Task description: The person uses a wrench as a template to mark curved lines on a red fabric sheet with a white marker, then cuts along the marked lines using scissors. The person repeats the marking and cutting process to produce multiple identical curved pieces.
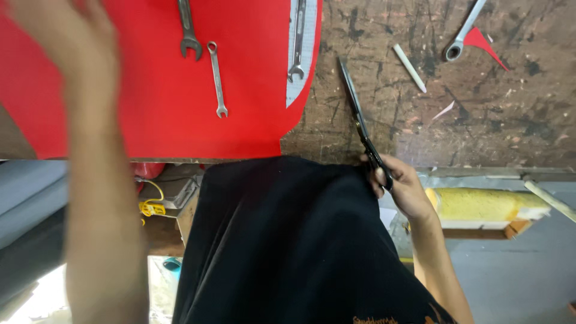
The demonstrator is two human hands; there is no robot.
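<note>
Our right hand (401, 187) grips the scissors (363, 123) at the workbench (456, 114) edge; our left hand (57, 30) — blurred, grip unclear — hovers over red sheet (150, 96); best steadied flat before cutting.

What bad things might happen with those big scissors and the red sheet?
1. The right hand grips the scissors at the table edge, blades pointing away; a slip might nick the red sheet unevenly.
2. The left hand is blurred over the sheet, so it may knock the small wrench lying there.
</note>
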